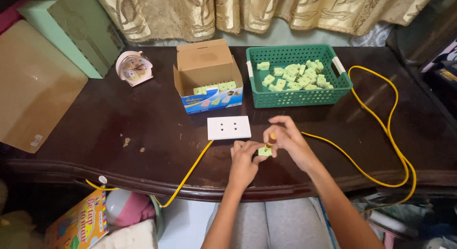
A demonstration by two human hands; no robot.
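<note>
Just below the white socket plate point(229, 127), near the front edge of the dark wooden counter point(119, 134), both hands meet over a small pale green plug part point(264, 152). The left hand point(243, 163) is partly closed, its fingertips pinching that green part against the counter. The right hand point(288, 139) is curled around a small screwdriver with a yellow and red handle point(270, 141), held upright with its tip down on the green part. A yellow cable point(381, 134) runs from the socket plate off the front edge and loops wide to the right of it. Behind the socket plate stands an open cardboard box point(208, 75) with green parts lined inside; right of that, a green plastic basket point(295, 99) holds many more. Left of the box sits a pink alarm clock point(134, 68).
</note>
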